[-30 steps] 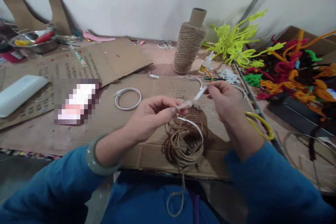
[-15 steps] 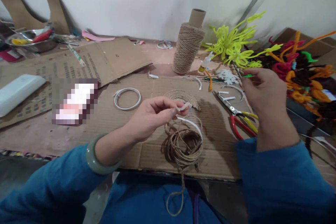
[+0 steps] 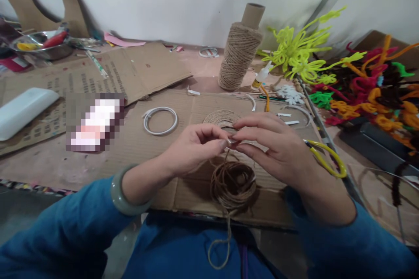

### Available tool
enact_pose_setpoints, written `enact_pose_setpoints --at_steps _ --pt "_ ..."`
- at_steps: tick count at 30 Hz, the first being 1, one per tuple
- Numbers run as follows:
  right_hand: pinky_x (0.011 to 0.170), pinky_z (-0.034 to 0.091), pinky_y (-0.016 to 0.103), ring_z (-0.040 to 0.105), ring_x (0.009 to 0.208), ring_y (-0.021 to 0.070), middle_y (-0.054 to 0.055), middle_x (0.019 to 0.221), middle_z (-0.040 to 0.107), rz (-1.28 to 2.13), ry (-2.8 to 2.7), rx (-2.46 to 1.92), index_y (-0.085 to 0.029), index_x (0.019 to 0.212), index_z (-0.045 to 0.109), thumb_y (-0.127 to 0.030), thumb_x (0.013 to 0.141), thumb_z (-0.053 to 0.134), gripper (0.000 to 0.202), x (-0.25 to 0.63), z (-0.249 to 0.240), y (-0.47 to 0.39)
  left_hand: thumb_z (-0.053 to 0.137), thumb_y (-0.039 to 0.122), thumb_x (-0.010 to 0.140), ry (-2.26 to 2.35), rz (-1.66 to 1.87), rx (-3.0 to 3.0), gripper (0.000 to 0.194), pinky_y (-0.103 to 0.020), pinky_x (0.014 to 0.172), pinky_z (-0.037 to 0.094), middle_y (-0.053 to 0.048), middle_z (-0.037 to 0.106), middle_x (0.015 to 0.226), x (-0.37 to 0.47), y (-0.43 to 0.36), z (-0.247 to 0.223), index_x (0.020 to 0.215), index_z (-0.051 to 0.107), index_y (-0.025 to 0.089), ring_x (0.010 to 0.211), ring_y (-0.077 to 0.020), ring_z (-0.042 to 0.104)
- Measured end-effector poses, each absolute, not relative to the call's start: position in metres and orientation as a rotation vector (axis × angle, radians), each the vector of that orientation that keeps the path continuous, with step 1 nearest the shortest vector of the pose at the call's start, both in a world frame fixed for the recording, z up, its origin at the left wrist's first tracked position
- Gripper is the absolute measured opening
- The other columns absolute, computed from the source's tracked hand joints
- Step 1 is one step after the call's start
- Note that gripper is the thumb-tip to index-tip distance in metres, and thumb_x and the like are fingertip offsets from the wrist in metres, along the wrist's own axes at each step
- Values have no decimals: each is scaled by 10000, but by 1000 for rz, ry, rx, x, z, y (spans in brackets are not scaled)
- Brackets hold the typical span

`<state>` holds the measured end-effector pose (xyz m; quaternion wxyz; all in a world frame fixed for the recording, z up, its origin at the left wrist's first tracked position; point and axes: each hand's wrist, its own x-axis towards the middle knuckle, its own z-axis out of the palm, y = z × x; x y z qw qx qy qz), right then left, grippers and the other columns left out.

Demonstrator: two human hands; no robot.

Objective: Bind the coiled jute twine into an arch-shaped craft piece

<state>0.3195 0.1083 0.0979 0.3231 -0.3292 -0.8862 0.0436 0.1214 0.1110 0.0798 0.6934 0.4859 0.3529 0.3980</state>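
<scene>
Now that your right hand (image 3: pixel 271 144) is back from the right edge of the cardboard (image 3: pixel 193 192), both can work the pale strip (image 3: pixel 231 141): left hand (image 3: pixel 199 144) pinches it inside the near edge, can't tell if right grips.

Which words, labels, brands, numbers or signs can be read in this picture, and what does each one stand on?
No text is legible.
Flat brown cardboard sheet: rows of dark printed characters, too blurred to read.
Small white plastic bottle: yellow label, any print too small.
Round dark-pink jar: whitish label, any print too small.
Pink-and-white rectangular object: pixelated, unreadable.
</scene>
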Motion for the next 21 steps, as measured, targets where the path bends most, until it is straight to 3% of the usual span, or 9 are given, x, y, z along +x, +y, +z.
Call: enact_pose_setpoints --at_steps 6,9,12,14,16,19,21 --pt "808 525 317 655 853 157 35 845 718 96 -2249 -905 -203 803 649 -130 853 575 115 317 98 108 733 290 715 774 856 986 159 -222 670 472 -52 725 786 123 114 82 696 693 137 731 -130 653" --pt "745 524 319 659 779 162 28 804 711 325 -2054 -1146 -213 783 660 -213 832 599 78 329 90 119 659 357 760 904 929 1029 244 -221 590 447 -37 685 677 120 123 79 671 664 130 598 -107 605" --pt "663 525 316 637 675 159 18 721 685 712 -1713 -1374 -215 777 666 -367 781 643 154 344 70 139 649 314 744 1112 1041 1131 206 -215 544 405 22 580 558 117 135 69 629 599 150 517 -83 506" --pt "750 541 342 666 805 177 41 863 713 873 -1529 -1403 -212 844 664 -408 749 649 219 351 54 152 658 296 736 1215 1073 1307 147 -207 586 399 18 609 648 116 141 61 736 642 149 597 -87 521" --pt "825 543 381 667 965 201 74 1075 703 911 -1477 -1442 -216 1053 641 -430 781 592 350 353 40 162 642 295 743 1300 1031 1435 216 -226 637 417 -18 670 859 116 145 55 900 667 149 668 -101 543" --pt "968 490 432 588 1182 222 108 1358 569 861 -1511 -1472 -211 1327 504 -367 817 532 535 348 27 167 615 276 749 1363 962 1534 352 -267 739 442 -59 651 1121 117 148 49 1081 643 161 805 -142 583" --pt "1064 408 473 484 1310 244 120 1464 463 807 -1564 -1494 -196 1408 428 -294 809 525 614 342 22 165 611 274 752 1329 965 1490 395 -289 833 440 -66 635 1163 117 149 47 1132 622 169 954 -179 589"
